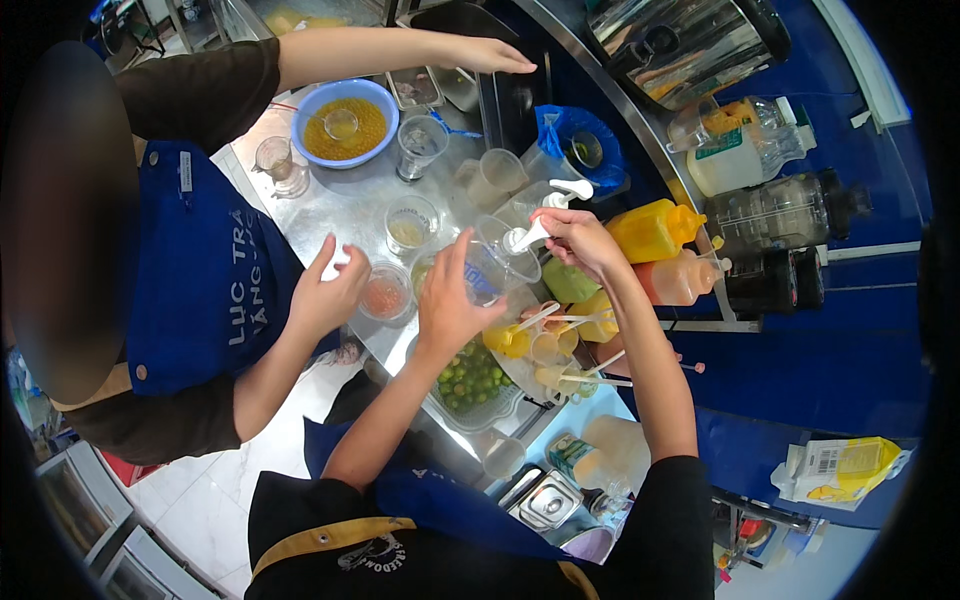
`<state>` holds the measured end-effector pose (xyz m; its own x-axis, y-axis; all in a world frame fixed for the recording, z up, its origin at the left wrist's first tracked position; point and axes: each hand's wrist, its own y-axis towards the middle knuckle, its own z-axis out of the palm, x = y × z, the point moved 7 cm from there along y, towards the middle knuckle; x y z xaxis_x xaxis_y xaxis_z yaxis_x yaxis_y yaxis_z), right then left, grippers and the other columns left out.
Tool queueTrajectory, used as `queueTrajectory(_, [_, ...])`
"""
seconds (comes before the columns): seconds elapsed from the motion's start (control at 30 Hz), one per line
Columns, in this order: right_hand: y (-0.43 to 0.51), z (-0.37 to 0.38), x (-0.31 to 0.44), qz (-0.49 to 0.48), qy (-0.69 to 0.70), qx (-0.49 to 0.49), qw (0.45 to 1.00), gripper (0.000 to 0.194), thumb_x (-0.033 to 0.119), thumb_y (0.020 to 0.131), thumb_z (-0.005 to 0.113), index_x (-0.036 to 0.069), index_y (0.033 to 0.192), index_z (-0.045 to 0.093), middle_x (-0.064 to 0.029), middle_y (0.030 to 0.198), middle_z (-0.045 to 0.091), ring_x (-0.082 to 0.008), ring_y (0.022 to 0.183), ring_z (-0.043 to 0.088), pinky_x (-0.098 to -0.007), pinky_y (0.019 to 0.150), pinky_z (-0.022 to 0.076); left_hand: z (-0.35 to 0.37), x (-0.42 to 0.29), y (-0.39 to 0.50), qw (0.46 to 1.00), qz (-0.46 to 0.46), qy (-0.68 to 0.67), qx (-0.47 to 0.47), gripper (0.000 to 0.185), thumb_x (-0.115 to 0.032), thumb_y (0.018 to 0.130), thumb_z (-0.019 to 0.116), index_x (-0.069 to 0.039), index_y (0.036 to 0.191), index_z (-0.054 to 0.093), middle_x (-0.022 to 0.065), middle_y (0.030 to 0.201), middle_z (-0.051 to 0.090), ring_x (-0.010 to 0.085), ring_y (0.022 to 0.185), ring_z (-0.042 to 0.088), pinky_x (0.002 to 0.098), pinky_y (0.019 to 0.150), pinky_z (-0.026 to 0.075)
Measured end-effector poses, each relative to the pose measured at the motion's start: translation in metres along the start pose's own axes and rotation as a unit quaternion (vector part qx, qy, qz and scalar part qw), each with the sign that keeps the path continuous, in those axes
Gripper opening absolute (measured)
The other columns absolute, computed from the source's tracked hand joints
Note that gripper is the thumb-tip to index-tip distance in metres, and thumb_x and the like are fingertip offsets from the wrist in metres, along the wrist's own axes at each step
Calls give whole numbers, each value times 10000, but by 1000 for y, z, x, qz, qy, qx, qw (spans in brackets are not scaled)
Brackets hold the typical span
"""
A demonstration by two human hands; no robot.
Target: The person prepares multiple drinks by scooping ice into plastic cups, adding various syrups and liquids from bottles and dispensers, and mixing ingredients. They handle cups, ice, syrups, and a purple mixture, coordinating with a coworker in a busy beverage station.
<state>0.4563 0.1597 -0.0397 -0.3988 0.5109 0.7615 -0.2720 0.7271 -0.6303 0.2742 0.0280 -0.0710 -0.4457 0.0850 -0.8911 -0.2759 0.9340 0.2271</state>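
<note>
My left hand (pixel 450 300) is curled around a transparent plastic cup (pixel 487 259) with blue print, tilted under a pump nozzle. On the white pump head (pixel 529 237) of a dispenser rest the fingers of my right hand (pixel 581 241); the body of that dispenser is mostly hidden behind the cup and hand. A second white pump (pixel 570 192) stands just beyond it. Close to my left hand are a cup with pink bits (pixel 385 292) and a cup with pale pieces (pixel 409 226). Another cup is partly covered by my left fingers.
Across the steel counter (pixel 300 225), a co-worker's hand (pixel 334 289) hovers near the pink cup; the other arm reaches over a blue bowl (pixel 345 124) of amber pearls. Small green citrus fruits (pixel 472 379) fill a basket. Yellow jugs (pixel 510 341) with spoons and a yellow bottle (pixel 651 229) crowd the right.
</note>
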Motion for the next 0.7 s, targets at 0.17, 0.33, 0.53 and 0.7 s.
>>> queueTrajectory(0.17, [27, 8, -27, -34, -97, -62, 993, 225, 183, 1025, 639, 49, 1165, 753, 10, 802, 643, -51, 608, 485, -200, 505, 338, -3, 0, -4, 999, 29, -29, -8, 1055, -225, 639, 911, -77, 1539, 379, 190, 1282, 588, 372, 1179, 602, 439, 979, 501])
queueTrajectory(0.33, [9, 14, -6, -33, -86, -55, 994, 201, 180, 1023, 629, 60, 1115, 761, 16, 801, 638, -36, 624, 486, -185, 509, 315, 1, 7, -5, 999, 29, -23, -7, 1082, -209, 610, 903, -101, 1548, 374, 181, 1308, 563, 388, 1192, 581, 463, 985, 487])
queueTrajectory(0.53, [9, 5, -16, -88, -43, -82, 992, 207, 176, 1001, 639, 45, 1083, 777, 9, 793, 658, -59, 645, 522, -221, 572, 394, 4, 5, -3, 999, 46, -8, -3, 1057, -196, 629, 901, -79, 1538, 374, 195, 1275, 577, 396, 1165, 592, 463, 973, 491])
queueTrajectory(0.7, [42, -3, -38, -136, -147, -100, 975, 207, 178, 977, 659, 33, 1046, 790, -30, 791, 701, -94, 669, 570, -276, 629, 479, 9, 10, -3, 999, 26, -9, 34, 1098, -188, 605, 906, -134, 1559, 364, 190, 1296, 557, 405, 1184, 576, 484, 1003, 470])
